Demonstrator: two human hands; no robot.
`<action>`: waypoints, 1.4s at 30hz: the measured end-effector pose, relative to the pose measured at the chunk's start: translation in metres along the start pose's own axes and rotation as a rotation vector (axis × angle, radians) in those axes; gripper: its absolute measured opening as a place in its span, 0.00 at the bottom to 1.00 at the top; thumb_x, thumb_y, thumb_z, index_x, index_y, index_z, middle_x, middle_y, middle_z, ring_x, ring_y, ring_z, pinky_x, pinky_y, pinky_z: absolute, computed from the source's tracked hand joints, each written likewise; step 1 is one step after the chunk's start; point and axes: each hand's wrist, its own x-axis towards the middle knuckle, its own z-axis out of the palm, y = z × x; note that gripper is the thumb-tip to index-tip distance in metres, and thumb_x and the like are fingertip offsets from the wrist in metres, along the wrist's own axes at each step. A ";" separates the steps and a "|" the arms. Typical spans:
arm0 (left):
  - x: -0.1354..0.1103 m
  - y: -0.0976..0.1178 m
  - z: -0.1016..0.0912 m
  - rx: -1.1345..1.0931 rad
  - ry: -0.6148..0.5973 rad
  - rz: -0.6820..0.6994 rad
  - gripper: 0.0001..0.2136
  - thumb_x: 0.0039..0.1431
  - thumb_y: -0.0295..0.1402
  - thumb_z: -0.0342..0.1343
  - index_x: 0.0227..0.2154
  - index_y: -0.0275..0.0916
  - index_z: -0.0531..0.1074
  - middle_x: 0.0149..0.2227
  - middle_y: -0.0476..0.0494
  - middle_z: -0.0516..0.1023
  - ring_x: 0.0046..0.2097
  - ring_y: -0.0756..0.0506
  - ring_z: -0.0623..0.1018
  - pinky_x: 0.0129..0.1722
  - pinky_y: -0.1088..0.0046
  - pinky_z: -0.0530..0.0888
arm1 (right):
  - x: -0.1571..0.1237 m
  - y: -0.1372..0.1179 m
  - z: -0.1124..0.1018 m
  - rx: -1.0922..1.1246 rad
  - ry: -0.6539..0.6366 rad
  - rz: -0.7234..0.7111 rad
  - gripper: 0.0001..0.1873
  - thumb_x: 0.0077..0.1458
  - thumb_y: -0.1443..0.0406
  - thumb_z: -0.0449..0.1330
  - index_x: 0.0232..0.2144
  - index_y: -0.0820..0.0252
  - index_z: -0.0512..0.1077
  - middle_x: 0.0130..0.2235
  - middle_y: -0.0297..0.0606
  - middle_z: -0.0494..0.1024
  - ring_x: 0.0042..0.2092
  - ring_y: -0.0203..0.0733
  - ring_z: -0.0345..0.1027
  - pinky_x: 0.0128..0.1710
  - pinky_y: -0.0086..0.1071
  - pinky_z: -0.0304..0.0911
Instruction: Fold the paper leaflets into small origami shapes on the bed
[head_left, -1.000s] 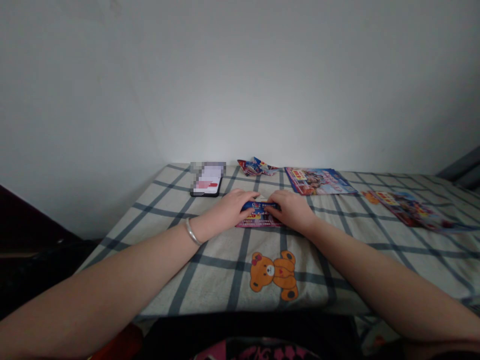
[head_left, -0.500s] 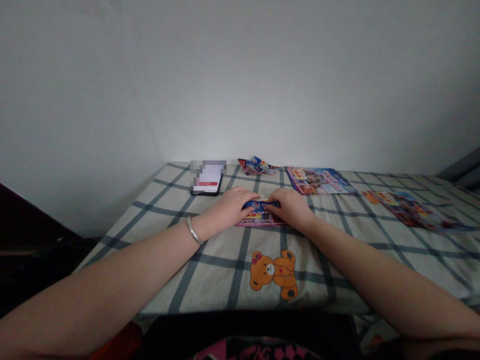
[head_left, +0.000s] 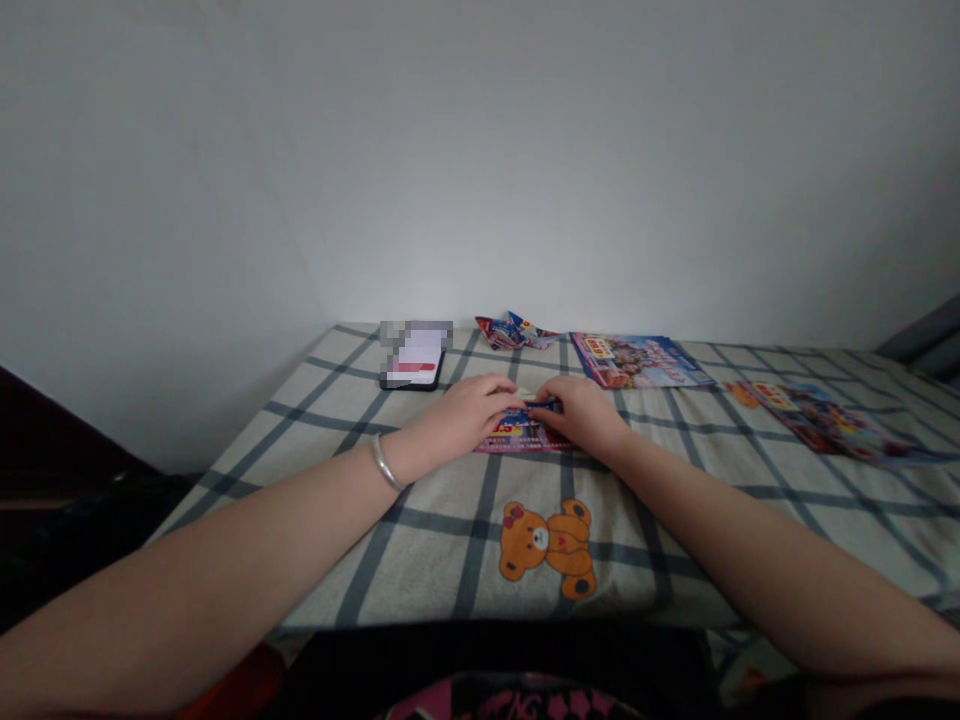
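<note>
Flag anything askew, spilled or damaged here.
No spill or tear shows. Odd one: the paper near the wall is creased and peaked, unlike the flat leaflets right of it; folded or crumpled, can't tell. Part of the phone looks blocky, probably image masking. The sheet at the left hand and right hand is partly hidden.

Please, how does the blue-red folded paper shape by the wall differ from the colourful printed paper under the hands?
The blue-red folded paper shape has raised points; the colourful printed paper looks flatter. Neither hand touches the folded shape, while the left hand and right hand are both on the printed paper. Both show multicoloured print.
</note>
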 end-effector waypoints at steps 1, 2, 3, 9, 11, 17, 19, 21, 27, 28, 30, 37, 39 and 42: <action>0.000 0.000 0.000 0.020 -0.001 0.028 0.12 0.63 0.24 0.52 0.46 0.39 0.75 0.51 0.41 0.73 0.52 0.44 0.72 0.54 0.63 0.71 | 0.000 0.000 0.000 -0.007 -0.002 0.002 0.09 0.56 0.59 0.64 0.34 0.60 0.76 0.36 0.39 0.80 0.39 0.43 0.72 0.40 0.34 0.61; 0.000 0.000 0.000 0.040 -0.006 0.057 0.11 0.63 0.24 0.52 0.44 0.39 0.76 0.50 0.41 0.74 0.52 0.44 0.72 0.54 0.62 0.71 | 0.001 0.001 0.000 -0.011 -0.004 0.002 0.10 0.56 0.59 0.64 0.34 0.60 0.76 0.37 0.39 0.80 0.40 0.44 0.72 0.41 0.34 0.61; 0.001 0.000 -0.001 0.056 -0.017 0.089 0.11 0.63 0.24 0.52 0.43 0.39 0.76 0.49 0.42 0.75 0.52 0.44 0.72 0.54 0.62 0.70 | 0.001 0.002 0.001 -0.014 -0.005 0.001 0.10 0.56 0.59 0.64 0.34 0.60 0.76 0.37 0.39 0.80 0.40 0.44 0.72 0.41 0.34 0.61; 0.000 -0.002 -0.002 0.048 -0.078 0.265 0.13 0.63 0.25 0.52 0.48 0.40 0.75 0.48 0.43 0.78 0.50 0.45 0.74 0.55 0.62 0.69 | 0.003 0.006 0.000 -0.065 0.042 0.006 0.09 0.55 0.58 0.65 0.32 0.59 0.77 0.36 0.40 0.80 0.40 0.45 0.71 0.41 0.35 0.61; -0.001 -0.002 -0.002 0.026 -0.073 0.266 0.13 0.64 0.25 0.52 0.49 0.40 0.75 0.49 0.44 0.78 0.50 0.45 0.74 0.54 0.63 0.69 | 0.003 0.008 0.000 -0.071 0.059 0.005 0.09 0.55 0.58 0.66 0.32 0.58 0.77 0.35 0.40 0.80 0.41 0.46 0.71 0.41 0.36 0.61; -0.003 0.004 -0.005 0.057 -0.113 0.199 0.13 0.65 0.28 0.51 0.51 0.39 0.73 0.50 0.43 0.77 0.51 0.44 0.73 0.55 0.62 0.68 | -0.003 0.007 -0.005 -0.055 0.142 -0.181 0.04 0.57 0.64 0.63 0.36 0.58 0.77 0.40 0.40 0.80 0.46 0.46 0.67 0.49 0.39 0.60; -0.004 0.006 -0.007 0.063 -0.126 0.178 0.13 0.65 0.29 0.51 0.51 0.38 0.72 0.50 0.43 0.77 0.52 0.44 0.73 0.56 0.62 0.68 | -0.006 0.005 -0.009 -0.057 0.121 -0.313 0.05 0.59 0.64 0.61 0.34 0.56 0.78 0.41 0.39 0.80 0.47 0.46 0.66 0.51 0.39 0.59; -0.004 0.007 -0.007 0.052 -0.134 0.155 0.14 0.65 0.29 0.51 0.51 0.37 0.71 0.50 0.42 0.77 0.52 0.44 0.73 0.56 0.62 0.68 | -0.009 0.003 -0.014 -0.067 0.054 -0.401 0.08 0.61 0.65 0.58 0.36 0.55 0.79 0.39 0.38 0.80 0.45 0.45 0.66 0.49 0.38 0.59; -0.009 0.004 -0.002 0.049 -0.138 0.078 0.14 0.66 0.31 0.49 0.52 0.40 0.71 0.58 0.40 0.69 0.59 0.43 0.69 0.61 0.62 0.64 | -0.012 0.002 -0.018 -0.089 -0.025 -0.414 0.12 0.60 0.69 0.56 0.41 0.56 0.78 0.40 0.39 0.80 0.45 0.45 0.67 0.47 0.37 0.61; -0.009 0.003 -0.002 0.056 -0.142 0.069 0.14 0.66 0.31 0.49 0.53 0.40 0.70 0.59 0.40 0.68 0.60 0.43 0.68 0.62 0.62 0.63 | -0.012 0.002 -0.018 -0.091 -0.033 -0.419 0.12 0.60 0.69 0.55 0.41 0.56 0.78 0.40 0.39 0.80 0.45 0.44 0.67 0.47 0.37 0.61; -0.009 0.003 -0.002 0.069 -0.157 0.077 0.14 0.66 0.31 0.49 0.53 0.41 0.70 0.60 0.40 0.67 0.61 0.43 0.67 0.62 0.63 0.63 | -0.012 0.003 -0.017 -0.099 -0.043 -0.429 0.13 0.60 0.70 0.55 0.42 0.56 0.78 0.40 0.39 0.80 0.44 0.44 0.68 0.47 0.36 0.61; -0.005 0.007 -0.009 0.163 -0.189 0.122 0.14 0.67 0.33 0.49 0.53 0.42 0.71 0.56 0.40 0.71 0.56 0.41 0.71 0.60 0.59 0.62 | -0.009 -0.001 -0.019 -0.124 -0.041 -0.449 0.12 0.56 0.73 0.58 0.38 0.57 0.79 0.38 0.38 0.80 0.43 0.44 0.69 0.45 0.35 0.62; -0.005 0.008 -0.011 0.161 -0.186 0.125 0.14 0.67 0.33 0.49 0.53 0.42 0.71 0.56 0.40 0.71 0.56 0.41 0.70 0.60 0.58 0.61 | -0.009 -0.001 -0.021 -0.130 -0.052 -0.446 0.11 0.55 0.73 0.58 0.37 0.57 0.79 0.38 0.38 0.80 0.43 0.44 0.69 0.45 0.35 0.62; -0.005 0.008 -0.013 0.160 -0.192 0.116 0.14 0.66 0.33 0.49 0.52 0.43 0.71 0.56 0.41 0.72 0.56 0.41 0.70 0.61 0.58 0.60 | -0.010 0.001 -0.027 -0.154 -0.076 -0.429 0.11 0.55 0.73 0.58 0.35 0.57 0.79 0.37 0.38 0.79 0.42 0.43 0.69 0.43 0.34 0.61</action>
